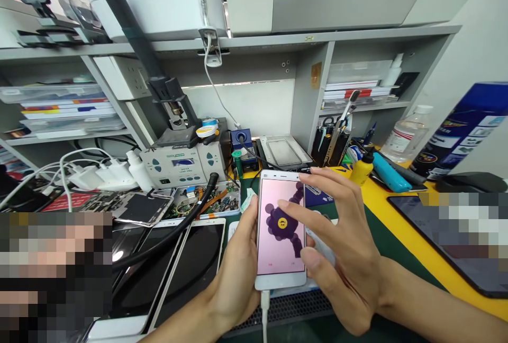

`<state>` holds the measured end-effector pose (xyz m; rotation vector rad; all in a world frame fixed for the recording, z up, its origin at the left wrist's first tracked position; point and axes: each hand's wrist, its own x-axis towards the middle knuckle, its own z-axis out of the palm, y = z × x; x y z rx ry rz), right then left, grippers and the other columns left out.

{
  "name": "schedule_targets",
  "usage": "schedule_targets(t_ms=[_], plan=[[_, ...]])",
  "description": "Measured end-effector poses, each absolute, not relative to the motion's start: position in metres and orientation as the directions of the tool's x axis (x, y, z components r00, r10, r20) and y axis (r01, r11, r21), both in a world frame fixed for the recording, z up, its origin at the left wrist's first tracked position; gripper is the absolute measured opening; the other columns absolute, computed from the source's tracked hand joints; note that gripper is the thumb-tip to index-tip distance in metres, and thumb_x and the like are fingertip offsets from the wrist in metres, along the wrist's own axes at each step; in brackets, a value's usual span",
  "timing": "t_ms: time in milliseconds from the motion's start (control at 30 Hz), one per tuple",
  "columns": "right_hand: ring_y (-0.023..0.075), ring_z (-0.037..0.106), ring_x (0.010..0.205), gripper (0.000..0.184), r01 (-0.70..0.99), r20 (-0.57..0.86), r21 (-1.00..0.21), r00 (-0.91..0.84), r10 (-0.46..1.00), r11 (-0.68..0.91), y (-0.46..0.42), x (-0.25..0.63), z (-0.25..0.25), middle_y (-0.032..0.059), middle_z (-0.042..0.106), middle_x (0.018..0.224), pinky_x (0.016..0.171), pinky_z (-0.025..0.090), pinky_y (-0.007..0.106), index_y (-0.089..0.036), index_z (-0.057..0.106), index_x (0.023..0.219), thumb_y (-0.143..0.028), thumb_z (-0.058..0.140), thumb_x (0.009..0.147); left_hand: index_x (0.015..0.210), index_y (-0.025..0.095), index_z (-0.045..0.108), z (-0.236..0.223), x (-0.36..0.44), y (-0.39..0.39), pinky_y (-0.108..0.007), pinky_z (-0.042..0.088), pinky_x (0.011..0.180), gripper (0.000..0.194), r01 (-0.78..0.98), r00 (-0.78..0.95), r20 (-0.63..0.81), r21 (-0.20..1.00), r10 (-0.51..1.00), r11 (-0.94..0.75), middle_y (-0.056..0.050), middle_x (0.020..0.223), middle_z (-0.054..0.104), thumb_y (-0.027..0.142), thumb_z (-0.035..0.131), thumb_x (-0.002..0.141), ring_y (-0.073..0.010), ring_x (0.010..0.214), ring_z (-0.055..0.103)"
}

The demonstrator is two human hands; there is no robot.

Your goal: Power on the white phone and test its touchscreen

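A white smartphone [273, 263] stands tilted toward me in my left hand [238, 263], which is closed around its left side with the thumb along the edge. On its lit pink screen are dark purple round shapes and a small yellow spot. A white charging cable [265, 303] is plugged into the phone's bottom end. My right hand [345, 242] hovers over the screen's right side, fingers apart, the index fingertip at or just above the glass. Whether that fingertip touches cannot be told. Nothing is held in the right hand.
Several tablets [190, 263] lie to the left, crossed by a black hose [170, 250]. Behind stand a hot-air station [184, 163] and a tray of small circuit boards [222, 200]. To the right are a yellow bottle [361, 168], a clear bottle [408, 134] and a dark tablet [448, 247].
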<state>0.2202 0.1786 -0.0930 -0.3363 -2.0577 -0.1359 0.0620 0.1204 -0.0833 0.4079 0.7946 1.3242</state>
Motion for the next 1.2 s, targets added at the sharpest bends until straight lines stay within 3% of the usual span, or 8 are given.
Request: schedule_targets(t_ms=[400,600,867,1200], plan=[[0.0351,0.042,0.135,0.049,0.295,0.867,-0.116,-0.436,0.242,0.949,0.1773,0.2172,-0.0940,0.0170,0.045,0.136,0.113,0.033,0.062,-0.013,0.065,0.123,-0.032,0.050,0.081,0.141,0.024,0.058,-0.0794,0.0621,0.1178,-0.039,0.054,0.093,0.054,-0.706,0.026,-0.363,0.653,0.931,0.274,-0.007,0.108,0.076,0.043,0.063,0.092,-0.0286,0.101,0.072],[0.0328,0.044,0.133,0.047,0.294,0.870,-0.116,-0.430,0.240,0.949,0.1770,0.2151,-0.0935,0.0173,0.046,0.131,0.114,0.032,0.060,-0.011,0.066,0.121,-0.030,0.049,0.081,0.144,0.025,0.054,-0.0839,0.0572,0.1195,-0.039,0.055,0.093,0.058,-0.718,0.029,-0.336,0.649,0.941,0.253,-0.007,0.110,0.076,0.042,0.066,0.090,-0.0290,0.101,0.072],[0.0367,0.039,0.136,0.051,0.320,0.839,-0.102,-0.481,0.254,0.942,0.1752,0.2227,-0.0912,0.0180,0.042,0.139,0.113,0.030,0.064,-0.012,0.060,0.127,-0.026,0.052,0.079,0.143,0.018,0.056,-0.0826,0.0640,0.1201,-0.042,0.050,0.099,0.058,-0.739,0.093,-0.281,0.624,0.955,0.256,-0.012,0.115,0.074,0.048,0.059,0.093,-0.0310,0.107,0.069],[0.0387,0.030,0.142,0.052,0.341,0.796,-0.071,-0.547,0.259,0.938,0.1757,0.2182,-0.0925,0.0158,0.035,0.147,0.113,0.026,0.067,-0.019,0.058,0.132,-0.026,0.054,0.081,0.141,0.019,0.058,-0.0864,0.0624,0.1186,-0.041,0.045,0.105,0.056,-0.724,0.083,-0.239,0.653,0.967,0.223,-0.011,0.120,0.072,0.050,0.057,0.094,-0.0293,0.117,0.064]])
